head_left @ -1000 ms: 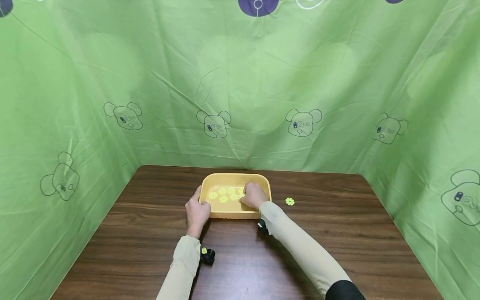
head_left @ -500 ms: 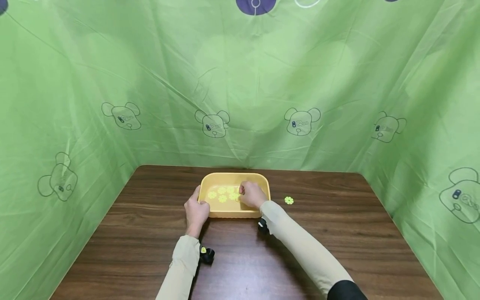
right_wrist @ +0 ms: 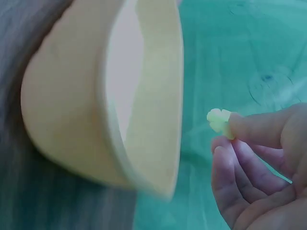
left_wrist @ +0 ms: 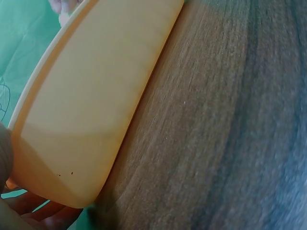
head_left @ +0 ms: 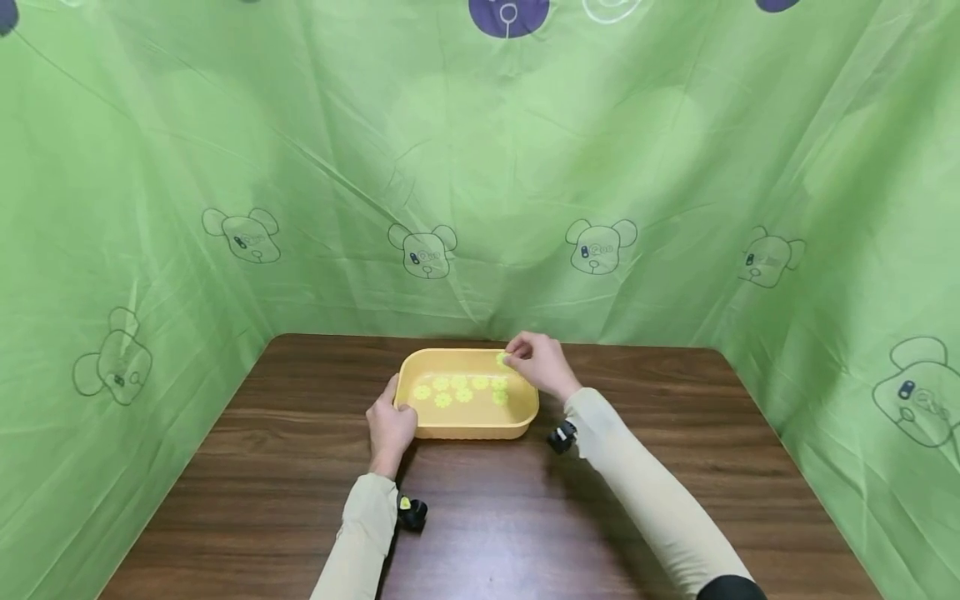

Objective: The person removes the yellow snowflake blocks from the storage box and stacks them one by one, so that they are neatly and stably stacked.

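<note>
A yellow rectangular plastic tray (head_left: 472, 432) with rounded corners sits near the back of the table. My left hand (head_left: 392, 427) grips its left end, thumb over the rim and fingers beneath the outer side in the left wrist view. Over the tray's back right corner, my right hand (head_left: 542, 364) pinches a small yellow-green flower-shaped piece (right_wrist: 219, 120) between thumb and index finger. Several similar flower pieces (head_left: 443, 400) lie spread on the tray floor, some close together at the right.
The dark wood-grain table (head_left: 285, 500) extends on both sides and in front. A green curtain (head_left: 337, 275) with bear-head outlines hangs behind and beside it. Black wrist cameras (head_left: 412, 513) are strapped at both sleeves.
My right hand has lifted out of the tray toward its back right corner with a flower piece. The lone flower on the table is out of sight where my sleeve now passes. My left hand stays put.
</note>
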Demonstrator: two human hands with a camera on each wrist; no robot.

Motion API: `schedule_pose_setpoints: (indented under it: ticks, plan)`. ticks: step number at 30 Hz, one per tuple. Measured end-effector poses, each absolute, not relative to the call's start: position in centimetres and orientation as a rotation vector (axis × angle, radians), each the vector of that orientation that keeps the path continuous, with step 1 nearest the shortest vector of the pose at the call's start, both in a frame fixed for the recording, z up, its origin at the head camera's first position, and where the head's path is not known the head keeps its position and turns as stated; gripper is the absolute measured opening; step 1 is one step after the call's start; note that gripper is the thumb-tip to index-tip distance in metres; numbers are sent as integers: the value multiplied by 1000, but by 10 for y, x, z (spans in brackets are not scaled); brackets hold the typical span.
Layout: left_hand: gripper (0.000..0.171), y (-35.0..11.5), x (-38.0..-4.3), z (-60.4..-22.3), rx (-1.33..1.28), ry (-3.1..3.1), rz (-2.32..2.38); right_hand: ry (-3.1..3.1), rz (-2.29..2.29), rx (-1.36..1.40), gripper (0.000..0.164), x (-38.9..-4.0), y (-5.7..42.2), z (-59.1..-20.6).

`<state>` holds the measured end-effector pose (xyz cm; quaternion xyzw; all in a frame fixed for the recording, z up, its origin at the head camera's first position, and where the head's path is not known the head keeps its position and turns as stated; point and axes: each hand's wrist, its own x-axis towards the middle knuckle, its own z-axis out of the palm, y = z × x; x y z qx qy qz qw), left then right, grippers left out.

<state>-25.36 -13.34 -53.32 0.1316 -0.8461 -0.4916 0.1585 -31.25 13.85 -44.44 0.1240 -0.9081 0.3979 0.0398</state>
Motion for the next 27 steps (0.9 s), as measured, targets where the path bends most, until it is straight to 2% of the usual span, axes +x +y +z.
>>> schedule_pose_setpoints:
  ticks: [7,13,21,27]
  plan:
    - [66,-133,-254,-535,379,-2409,-1411,-2742,1199,312,13,-314,195,-441]
    - [65,-133,-253,-533,377,-2400,-1433,-2809,1184,227,14,-317,233,-455]
    - [66,-133,-253,-531,382,-2409,-1456,-2905,1409,63,13,-319,255,-484]
    - [66,-131,-251,-532,393,-2405,-1434,-2997,1381,64,11,-315,263,-500]
